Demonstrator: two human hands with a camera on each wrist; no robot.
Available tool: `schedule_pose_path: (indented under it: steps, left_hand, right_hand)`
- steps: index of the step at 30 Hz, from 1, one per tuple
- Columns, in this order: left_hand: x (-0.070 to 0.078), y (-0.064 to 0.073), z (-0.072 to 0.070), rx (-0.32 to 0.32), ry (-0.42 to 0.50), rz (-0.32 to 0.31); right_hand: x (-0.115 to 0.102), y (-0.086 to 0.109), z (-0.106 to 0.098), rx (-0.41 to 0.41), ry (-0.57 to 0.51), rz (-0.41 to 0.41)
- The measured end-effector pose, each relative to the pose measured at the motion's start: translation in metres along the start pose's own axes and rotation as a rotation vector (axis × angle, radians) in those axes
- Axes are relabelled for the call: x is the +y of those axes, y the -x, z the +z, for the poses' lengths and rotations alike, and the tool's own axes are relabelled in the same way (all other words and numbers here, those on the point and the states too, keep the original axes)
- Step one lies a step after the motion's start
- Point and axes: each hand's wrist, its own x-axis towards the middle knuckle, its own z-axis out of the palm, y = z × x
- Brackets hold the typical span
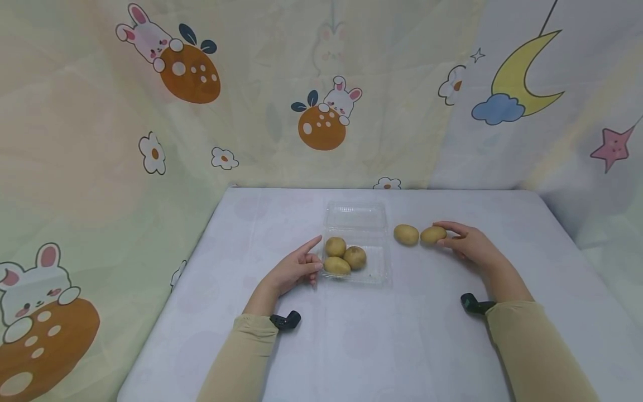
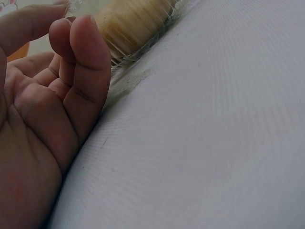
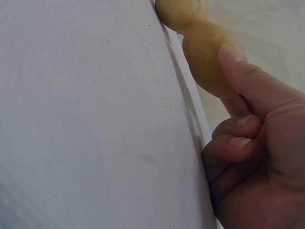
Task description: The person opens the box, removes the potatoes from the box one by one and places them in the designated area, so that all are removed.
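My right hand point(image 1: 471, 243) pinches a small potato point(image 1: 433, 235) between thumb and fingers, right of the clear plastic clamshell box point(image 1: 377, 273). Another potato point(image 1: 406, 235) lies just to its left; in the right wrist view the held potato point(image 3: 207, 59) overlaps the other one point(image 3: 181, 12). Three potatoes sit in the left part of the box's base: one behind point(image 1: 335, 246), one at the right point(image 1: 355, 257) and one in front point(image 1: 337, 266). My left hand point(image 1: 296, 268) rests at the box's left edge, index finger outstretched, thumb at the rim, the remaining fingers bent in the left wrist view.
The box's lid point(image 1: 355, 215) is folded back, away from me. A white cloth covers the table point(image 1: 351, 340). Behind and to the sides hangs a printed curtain point(image 1: 261, 67) with rabbits, flowers and a moon. Both wrists wear dark straps with small cameras point(image 1: 286, 320).
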Motion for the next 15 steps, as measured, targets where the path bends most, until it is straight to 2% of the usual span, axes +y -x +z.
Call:
schedule_pose_path:
  steps: [8, 15]
  left_hand:
    - [-0.0001, 0.0008, -0.0009, -0.004, 0.002, 0.005]
    - [-0.0030, -0.0005, -0.0025, -0.014, -0.005, 0.020]
  right_hand:
    - [0.0004, -0.0042, 0.0048, 0.012, 0.028, -0.009]
    - [-0.0003, -0.0037, 0.0049, -0.014, 0.002, 0.024]
